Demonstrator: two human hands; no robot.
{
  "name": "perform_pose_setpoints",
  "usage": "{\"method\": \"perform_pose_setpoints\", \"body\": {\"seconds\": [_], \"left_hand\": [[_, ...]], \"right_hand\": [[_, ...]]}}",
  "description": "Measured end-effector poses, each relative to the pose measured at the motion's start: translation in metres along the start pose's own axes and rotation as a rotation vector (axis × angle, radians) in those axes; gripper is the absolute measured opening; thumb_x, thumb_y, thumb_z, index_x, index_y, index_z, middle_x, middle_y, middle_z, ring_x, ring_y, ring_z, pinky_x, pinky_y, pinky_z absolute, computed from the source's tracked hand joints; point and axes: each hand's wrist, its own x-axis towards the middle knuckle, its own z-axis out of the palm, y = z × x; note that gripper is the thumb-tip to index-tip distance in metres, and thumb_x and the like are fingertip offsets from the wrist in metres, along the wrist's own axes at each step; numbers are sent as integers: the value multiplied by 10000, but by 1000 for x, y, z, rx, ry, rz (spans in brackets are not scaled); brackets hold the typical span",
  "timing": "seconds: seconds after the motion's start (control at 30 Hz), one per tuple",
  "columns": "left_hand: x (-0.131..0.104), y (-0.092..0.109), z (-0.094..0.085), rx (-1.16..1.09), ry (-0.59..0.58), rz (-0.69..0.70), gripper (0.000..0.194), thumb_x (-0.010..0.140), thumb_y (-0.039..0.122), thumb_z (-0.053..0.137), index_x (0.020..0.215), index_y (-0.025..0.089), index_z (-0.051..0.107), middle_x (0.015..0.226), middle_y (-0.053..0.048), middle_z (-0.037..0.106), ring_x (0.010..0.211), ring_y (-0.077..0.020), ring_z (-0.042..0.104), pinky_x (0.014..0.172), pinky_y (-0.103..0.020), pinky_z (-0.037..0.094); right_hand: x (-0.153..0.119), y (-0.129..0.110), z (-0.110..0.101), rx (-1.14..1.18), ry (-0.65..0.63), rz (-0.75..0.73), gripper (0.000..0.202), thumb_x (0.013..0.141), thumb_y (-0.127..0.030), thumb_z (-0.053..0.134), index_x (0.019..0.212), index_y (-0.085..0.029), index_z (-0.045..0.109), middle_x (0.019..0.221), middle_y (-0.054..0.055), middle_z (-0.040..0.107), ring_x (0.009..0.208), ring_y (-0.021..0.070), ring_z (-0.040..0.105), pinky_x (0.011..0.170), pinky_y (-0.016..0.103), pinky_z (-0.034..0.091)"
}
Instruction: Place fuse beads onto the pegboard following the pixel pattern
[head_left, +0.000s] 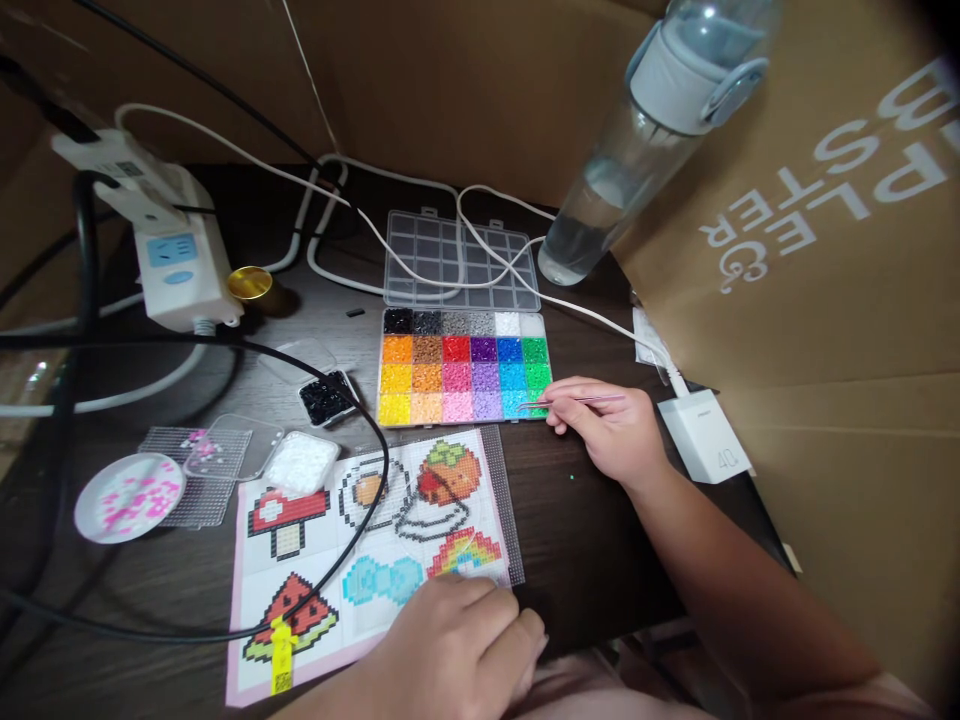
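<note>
My right hand [611,428] pinches a thin pair of tweezers [596,400]. Their tips are over the blue and green compartments at the lower right of the bead box [380,370]. Small beads of many colours fill the box, sorted by colour; whether the tips hold a bead is too small to tell. My left hand [457,650] lies with curled fingers on the lower edge of the pattern sheet [360,635], and no object shows in it. Pixel pictures cover the sheet, among them a mushroom and a watermelon slice. A clear pegboard [504,500] shows from beneath its right side.
Small trays of black beads [326,398] and white beads [301,460] stand left, near a dish [88,500] of pink and white beads. A black cable [367,398] crosses the sheet. A water bottle [600,200], power strip [184,255] and charger [705,435] surround the workspace.
</note>
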Motion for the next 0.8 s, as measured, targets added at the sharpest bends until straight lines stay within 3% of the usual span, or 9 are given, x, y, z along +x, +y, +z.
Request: {"method": "perform_pose_setpoints", "body": {"seconds": [0.6,0.8], "left_hand": [[0,0,2,14,19,-10,308,918,75,497,636,183,557,549,13,439,501,-149,323,453,-343,193],[0,1,1,9,18,-6,301,915,74,508,639,177,563,551,13,438,503,-146,321,464,-341,187]], "right_hand": [[1,-1,0,-11,11,30,217,828,-388,747,774,-182,789,790,60,762,538,126,647,496,277,592],[0,0,1,0,16,40,185,824,-352,749,777,-177,791,769,51,758,535,118,642,499,264,585]]}}
